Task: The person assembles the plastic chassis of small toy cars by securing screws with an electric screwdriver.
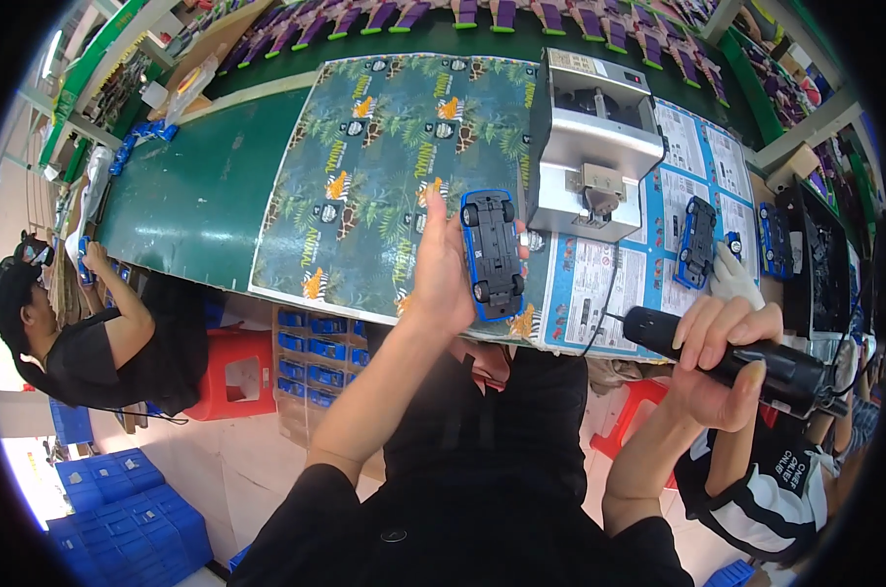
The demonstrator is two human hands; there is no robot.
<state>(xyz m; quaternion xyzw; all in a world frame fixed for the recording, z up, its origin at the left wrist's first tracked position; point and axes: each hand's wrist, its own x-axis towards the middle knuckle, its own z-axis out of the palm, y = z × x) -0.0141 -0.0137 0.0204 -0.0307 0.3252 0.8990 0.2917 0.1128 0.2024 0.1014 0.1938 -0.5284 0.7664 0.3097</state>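
Observation:
My left hand [445,272] holds a blue toy car [492,256] with its black underside turned up toward me, the thumb stretched along one side and fingertips showing at the other. In my right hand [725,354] is a black electric screwdriver [756,370], my fingers wrapped round its body. Its thin bit points left toward the toy car but stays apart from it. On the table to the right lies a second toy car [695,243], also underside up. A co-worker's gloved hand [734,279] rests beside it.
A silver screw-feeding machine [599,147] stands just beyond the table's middle. Patterned printed sheets [364,186] cover the green tabletop [183,186]. Purple toy parts line the far belt [501,15]. Another person sits at left near a red stool [235,377]; blue crates [135,519] stand on the floor.

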